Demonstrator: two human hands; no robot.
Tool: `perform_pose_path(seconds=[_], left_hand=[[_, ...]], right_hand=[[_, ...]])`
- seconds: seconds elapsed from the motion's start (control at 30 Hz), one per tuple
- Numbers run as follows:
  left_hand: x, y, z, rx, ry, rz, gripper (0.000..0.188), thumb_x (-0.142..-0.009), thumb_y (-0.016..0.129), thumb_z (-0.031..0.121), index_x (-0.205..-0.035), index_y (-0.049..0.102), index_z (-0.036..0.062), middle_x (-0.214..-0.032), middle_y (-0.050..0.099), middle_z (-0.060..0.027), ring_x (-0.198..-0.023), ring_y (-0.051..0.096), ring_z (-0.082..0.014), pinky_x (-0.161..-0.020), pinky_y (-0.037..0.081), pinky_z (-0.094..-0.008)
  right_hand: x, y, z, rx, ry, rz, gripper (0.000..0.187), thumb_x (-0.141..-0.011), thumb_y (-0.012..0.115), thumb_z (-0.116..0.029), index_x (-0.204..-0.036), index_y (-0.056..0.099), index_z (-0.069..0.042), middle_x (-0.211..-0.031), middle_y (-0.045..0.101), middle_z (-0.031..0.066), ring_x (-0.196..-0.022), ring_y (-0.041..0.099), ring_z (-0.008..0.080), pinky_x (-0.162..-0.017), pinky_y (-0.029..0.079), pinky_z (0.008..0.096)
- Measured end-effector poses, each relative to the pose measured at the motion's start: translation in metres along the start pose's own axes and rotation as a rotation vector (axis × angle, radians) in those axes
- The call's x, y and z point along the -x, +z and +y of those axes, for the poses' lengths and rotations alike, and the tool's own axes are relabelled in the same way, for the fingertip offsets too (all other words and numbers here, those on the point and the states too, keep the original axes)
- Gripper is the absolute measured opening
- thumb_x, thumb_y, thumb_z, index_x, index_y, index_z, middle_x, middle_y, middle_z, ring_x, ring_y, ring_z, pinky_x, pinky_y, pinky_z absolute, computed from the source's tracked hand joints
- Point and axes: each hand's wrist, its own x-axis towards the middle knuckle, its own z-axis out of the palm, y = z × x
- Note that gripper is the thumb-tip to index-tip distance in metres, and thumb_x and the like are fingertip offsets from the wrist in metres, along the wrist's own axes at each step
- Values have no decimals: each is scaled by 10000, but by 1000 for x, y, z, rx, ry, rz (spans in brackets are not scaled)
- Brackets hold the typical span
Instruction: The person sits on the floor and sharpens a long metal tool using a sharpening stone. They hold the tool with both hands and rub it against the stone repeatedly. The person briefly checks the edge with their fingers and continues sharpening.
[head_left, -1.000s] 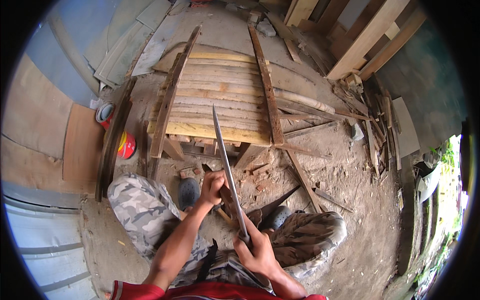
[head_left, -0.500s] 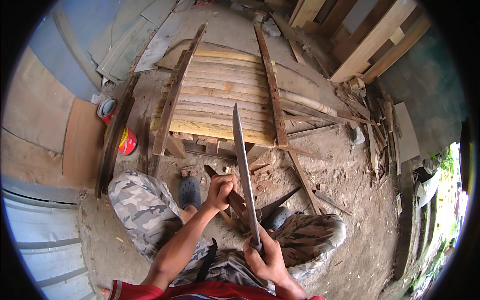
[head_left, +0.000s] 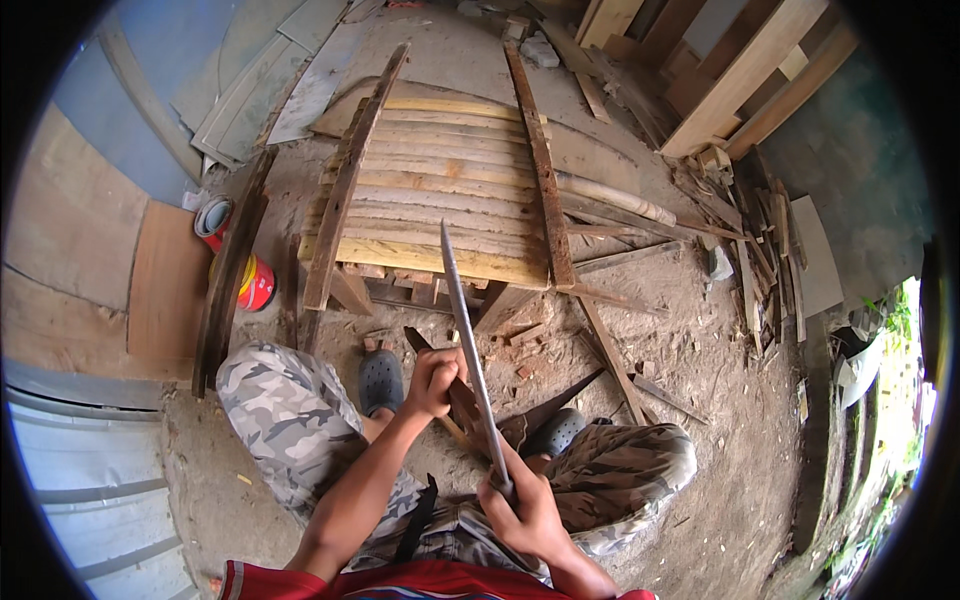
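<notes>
In the head view, a red-and-yellow cylindrical bucket (head_left: pixel 258 286) stands left of the slatted pale-wood worktop (head_left: pixel 440 163). On the worktop's near side, the left hand (head_left: pixel 434 382) makes a closed fist around a long, flat, dark-brown wooden strip (head_left: pixel 466 412). Next, a long, narrow, grey metal blade (head_left: pixel 466 335) points toward the worktop; whether it touches the strip cannot be told. The right hand (head_left: pixel 525 513), also nearside of the worktop, curls closed around the blade's lower end. A round pale-wood pole (head_left: pixel 622 202) lies right of the worktop.
</notes>
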Motion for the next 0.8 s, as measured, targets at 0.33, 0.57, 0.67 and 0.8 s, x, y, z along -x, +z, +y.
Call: perform_pose_path(seconds=[0.33,0.57,0.67,0.8], left_hand=[[7,-4,-27,-6,-45,54,424,-866,473,331,-606,496,-3,-547,503,-76,-507,488,-178,-511,352,-334],[3,-2,-12,107,-47,72,493,-912,460,396,-592,497,21,-538,522,-70,-466,528,-150,-452,405,-294],[5,-3,-20,116,-18,80,506,-924,447,401,-590,508,27,-538,537,-70,-466,526,-144,-452,399,-297],[6,-2,-7,37,-40,99,400,-890,453,322,-634,506,19,-571,538,-58,-521,501,-153,-521,378,-317]], right_hand=[[-9,0,9,-68,182,-20,691,-896,544,-78,-1544,303,-80,-644,550,57,-613,519,78,-626,463,259],[-14,2,-14,43,78,-41,698,-893,557,-85,-1539,296,-60,-619,532,85,-544,528,135,-596,466,294],[-22,6,-3,66,33,-10,688,-895,554,-85,-1532,299,-39,-620,530,91,-551,519,130,-594,465,302],[-15,2,-11,46,48,-11,686,-891,557,-84,-1528,308,-32,-603,514,80,-564,500,108,-602,467,288]])
